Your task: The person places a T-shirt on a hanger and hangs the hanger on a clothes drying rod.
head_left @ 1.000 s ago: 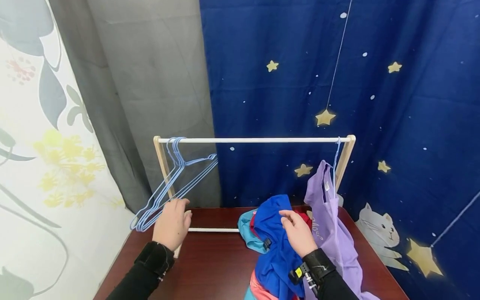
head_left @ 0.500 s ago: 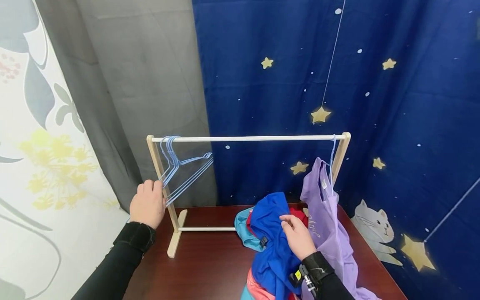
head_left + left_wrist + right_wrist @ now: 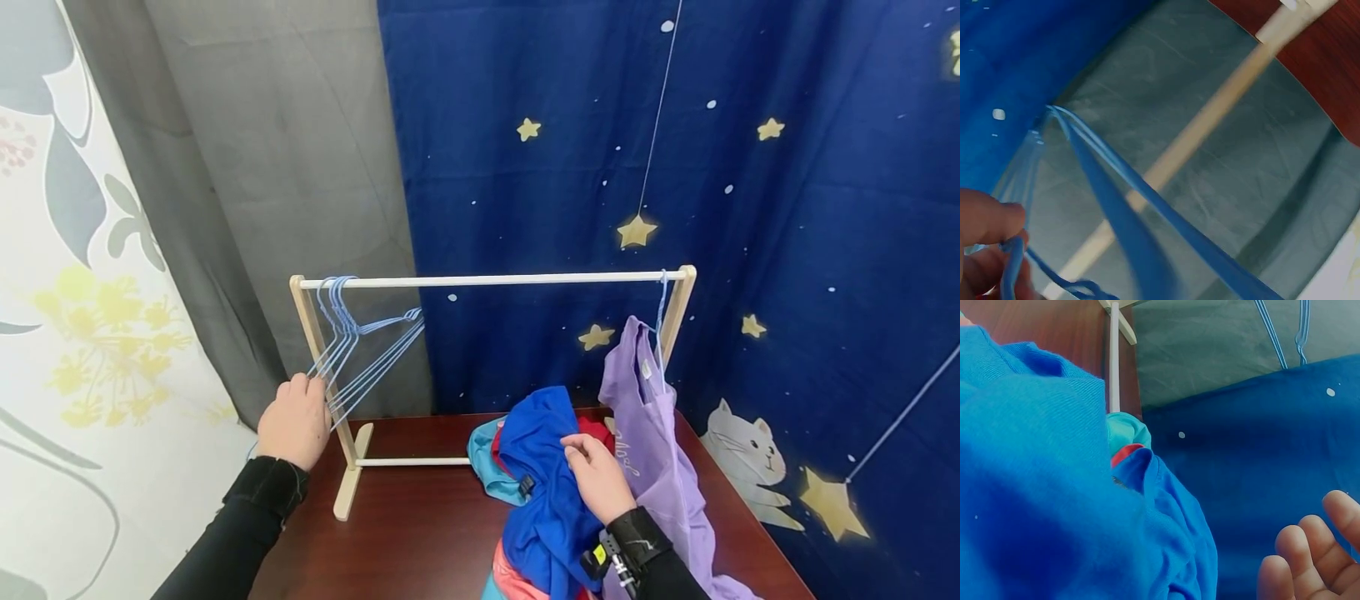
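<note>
My left hand (image 3: 295, 422) is at the left end of a small clothes rack, beside several light-blue hangers (image 3: 377, 322) hooked on its rail. In the left wrist view, its thumb and finger (image 3: 997, 220) pinch the wire of one hanger, while other hanger wires stretch across the picture. My right hand (image 3: 598, 477) is over a heap of clothes, close above a blue garment (image 3: 546, 508); its fingers are loosely bent and hold nothing. A purple garment (image 3: 656, 450) hangs from a hanger at the rail's right end, just right of that hand.
The rack's white rail (image 3: 487, 280) spans two wooden side frames, with a low crossbar (image 3: 420, 461) near the table. Turquoise cloth (image 3: 491, 471), coral cloth (image 3: 516, 575) and red cloth (image 3: 596, 431) show around the blue garment on the brown table (image 3: 405, 533). Curtains (image 3: 525, 192) stand behind.
My left hand has moved left to the outer side of the hangers and taken hold of one. My right hand has stayed over the clothes. The view has turned slightly right.
</note>
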Action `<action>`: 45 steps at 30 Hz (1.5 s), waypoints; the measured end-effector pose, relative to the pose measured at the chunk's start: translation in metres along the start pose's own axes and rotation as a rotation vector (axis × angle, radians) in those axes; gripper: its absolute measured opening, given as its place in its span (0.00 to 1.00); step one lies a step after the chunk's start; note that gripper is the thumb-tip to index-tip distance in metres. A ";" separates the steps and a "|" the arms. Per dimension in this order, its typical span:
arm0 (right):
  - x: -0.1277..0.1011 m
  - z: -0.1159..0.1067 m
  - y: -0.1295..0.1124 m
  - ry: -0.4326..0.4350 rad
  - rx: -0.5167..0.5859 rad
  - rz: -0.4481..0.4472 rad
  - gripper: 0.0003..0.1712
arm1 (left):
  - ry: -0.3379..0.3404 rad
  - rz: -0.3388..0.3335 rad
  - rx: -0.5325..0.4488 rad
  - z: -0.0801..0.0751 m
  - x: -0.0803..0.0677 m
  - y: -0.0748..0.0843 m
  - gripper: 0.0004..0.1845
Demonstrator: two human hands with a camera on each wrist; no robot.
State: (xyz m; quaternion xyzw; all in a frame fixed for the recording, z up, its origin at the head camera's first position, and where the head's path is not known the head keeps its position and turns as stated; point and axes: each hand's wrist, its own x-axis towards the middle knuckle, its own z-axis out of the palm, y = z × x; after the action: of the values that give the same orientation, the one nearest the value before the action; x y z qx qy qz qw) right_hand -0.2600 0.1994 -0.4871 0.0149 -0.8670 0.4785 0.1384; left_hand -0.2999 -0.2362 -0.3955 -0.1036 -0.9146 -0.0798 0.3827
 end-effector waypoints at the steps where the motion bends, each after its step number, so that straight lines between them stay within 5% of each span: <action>1: 0.000 0.000 0.000 -0.002 0.006 0.005 0.14 | -0.018 -0.006 -0.023 -0.002 -0.001 0.003 0.09; 7: -0.001 0.001 0.000 -0.017 0.063 0.041 0.13 | -0.201 -0.091 -0.237 -0.014 -0.006 0.020 0.18; 14: -0.004 0.003 0.000 -0.035 0.125 0.075 0.14 | -0.479 -0.279 -0.652 -0.011 -0.007 0.031 0.23; 18: -0.005 0.004 0.000 -0.054 0.137 0.091 0.14 | -0.557 -0.364 -0.850 -0.006 -0.007 0.034 0.27; 31: -0.005 0.004 0.003 -0.073 0.154 0.100 0.14 | -0.455 -0.293 -0.641 -0.015 -0.004 0.033 0.27; 45: -0.006 0.005 0.004 -0.079 0.147 0.095 0.14 | -0.400 -0.274 -0.635 -0.029 -0.015 0.032 0.24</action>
State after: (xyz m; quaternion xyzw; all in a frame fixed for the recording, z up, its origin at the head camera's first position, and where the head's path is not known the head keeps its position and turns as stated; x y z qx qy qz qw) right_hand -0.2562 0.1969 -0.4943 0.0027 -0.8340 0.5460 0.0796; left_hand -0.2619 -0.2139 -0.3836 -0.1071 -0.9062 -0.3872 0.1318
